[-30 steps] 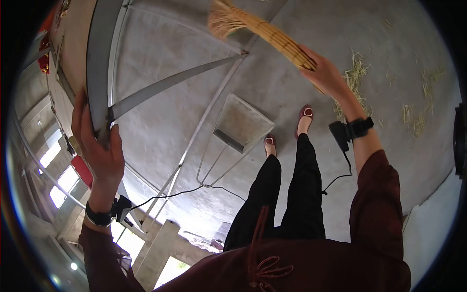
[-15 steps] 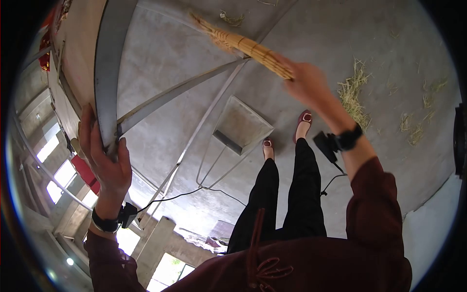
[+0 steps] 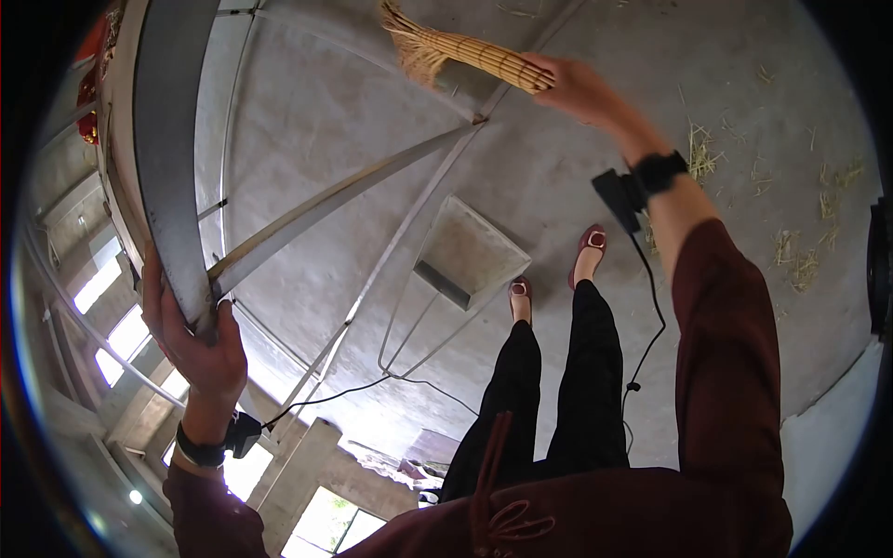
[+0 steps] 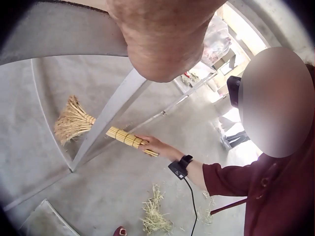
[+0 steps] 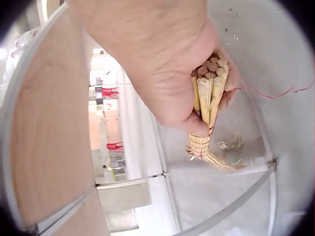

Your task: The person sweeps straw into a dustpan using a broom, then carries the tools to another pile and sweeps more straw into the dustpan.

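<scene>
One straw broom [image 3: 488, 59], handle within the curled fingers of the right hand [image 3: 584, 93], cut stalk ends showing at the grip, bristles well out beyond it, above the floor [image 3: 744, 325]; one left hand [image 3: 206, 358], fingers and thumb astride the end of a grey metal rail [image 3: 175, 158]; one dustpan [image 3: 473, 244], on the floor near the shoes [image 3: 591, 244]; loose straw [image 3: 797, 260], scattered.

From my feed I take this for a rough workshop or unfinished room: bare concrete floor [image 3: 558, 172], loose straw [image 3: 796, 262] at right, raw grey pillar [image 3: 310, 458] and windows [image 3: 327, 519] lower left.
</scene>
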Available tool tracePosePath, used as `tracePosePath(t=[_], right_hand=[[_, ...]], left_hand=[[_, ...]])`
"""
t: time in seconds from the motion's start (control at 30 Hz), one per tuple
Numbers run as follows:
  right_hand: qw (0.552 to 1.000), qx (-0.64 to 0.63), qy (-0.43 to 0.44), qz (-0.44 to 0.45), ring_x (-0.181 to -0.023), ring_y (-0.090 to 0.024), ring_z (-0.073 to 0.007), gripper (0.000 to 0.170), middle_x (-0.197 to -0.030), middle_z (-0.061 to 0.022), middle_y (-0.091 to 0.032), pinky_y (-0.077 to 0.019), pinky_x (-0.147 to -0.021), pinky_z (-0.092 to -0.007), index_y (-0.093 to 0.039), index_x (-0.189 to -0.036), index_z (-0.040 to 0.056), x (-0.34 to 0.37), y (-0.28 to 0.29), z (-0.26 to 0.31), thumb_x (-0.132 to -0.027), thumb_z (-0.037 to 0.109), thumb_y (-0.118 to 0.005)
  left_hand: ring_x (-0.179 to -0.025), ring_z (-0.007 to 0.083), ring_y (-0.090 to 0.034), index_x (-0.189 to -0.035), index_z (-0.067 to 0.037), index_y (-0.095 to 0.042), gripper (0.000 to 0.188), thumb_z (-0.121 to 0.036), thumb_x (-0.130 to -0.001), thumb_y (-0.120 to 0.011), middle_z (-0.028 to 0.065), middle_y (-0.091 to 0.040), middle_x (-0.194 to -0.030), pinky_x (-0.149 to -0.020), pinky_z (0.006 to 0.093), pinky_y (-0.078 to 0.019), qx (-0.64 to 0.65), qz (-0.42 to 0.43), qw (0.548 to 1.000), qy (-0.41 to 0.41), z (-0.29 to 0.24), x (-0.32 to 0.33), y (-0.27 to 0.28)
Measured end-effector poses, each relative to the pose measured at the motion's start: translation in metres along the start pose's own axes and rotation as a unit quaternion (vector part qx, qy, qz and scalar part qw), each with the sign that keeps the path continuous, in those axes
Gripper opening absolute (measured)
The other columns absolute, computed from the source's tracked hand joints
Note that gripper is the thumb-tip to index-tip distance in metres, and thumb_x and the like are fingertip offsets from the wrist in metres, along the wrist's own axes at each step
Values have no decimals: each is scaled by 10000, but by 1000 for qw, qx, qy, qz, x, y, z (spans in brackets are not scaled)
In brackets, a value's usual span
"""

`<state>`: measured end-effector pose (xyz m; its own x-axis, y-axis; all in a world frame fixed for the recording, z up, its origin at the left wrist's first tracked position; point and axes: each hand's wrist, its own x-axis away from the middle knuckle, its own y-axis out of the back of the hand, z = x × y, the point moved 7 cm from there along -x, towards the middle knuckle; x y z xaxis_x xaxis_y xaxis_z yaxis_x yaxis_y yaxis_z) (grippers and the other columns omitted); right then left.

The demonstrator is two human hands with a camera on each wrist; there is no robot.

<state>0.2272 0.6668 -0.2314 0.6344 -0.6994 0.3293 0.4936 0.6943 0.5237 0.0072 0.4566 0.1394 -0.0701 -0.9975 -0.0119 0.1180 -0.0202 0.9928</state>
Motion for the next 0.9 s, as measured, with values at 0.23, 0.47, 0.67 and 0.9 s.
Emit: tracePosePath(t=[0.23, 0.47, 0.67, 0.9], right_hand=[[973, 203, -69, -91, -810, -625, -340, 560, -933, -175, -644, -496, -683, -426, -419, -1334, 240, -8, 34, -79, -788, 146, -503], [988, 72, -84, -105, -829, -623, -341, 564, -971, -185, -633, -495, -706, -421, -436, -1323, 234, 80, 96, 0, -776, 161, -556], [993, 88, -74, 7, -796, -628, -322, 590, -949, -174, -642, -498, -675, -395, -454, -1314, 228, 44, 9, -5, -747, 108, -566], [980, 178, -50, -72, -744, -624, -344, 576, -827, -179, -644, -487, -646, -423, -437, -1322, 188, 71, 90, -62, -770, 88, -566]], left_hand=[[-1239, 417, -361, -1310, -34, -259, 539, -60, -845, -532, 267, -320, -1360, -1010, 509, -305, -19, 14, 1000, -3, -3, -2, 1], [-1255, 417, -345, -1289, -10, -270, 504, -59, -853, -519, 261, -301, -1367, -1037, 506, -272, -11, 23, 999, -28, -8, -6, 3], [-1263, 422, -329, -1293, -9, -267, 528, -34, -831, -522, 264, -293, -1372, -1039, 510, -270, 0, 19, 1000, 3, 1, -1, 0], [-1264, 420, -327, -1311, -17, -269, 559, -30, -817, -533, 267, -290, -1380, -1041, 489, -276, 24, 0, 1000, -2, 3, 2, 0]])
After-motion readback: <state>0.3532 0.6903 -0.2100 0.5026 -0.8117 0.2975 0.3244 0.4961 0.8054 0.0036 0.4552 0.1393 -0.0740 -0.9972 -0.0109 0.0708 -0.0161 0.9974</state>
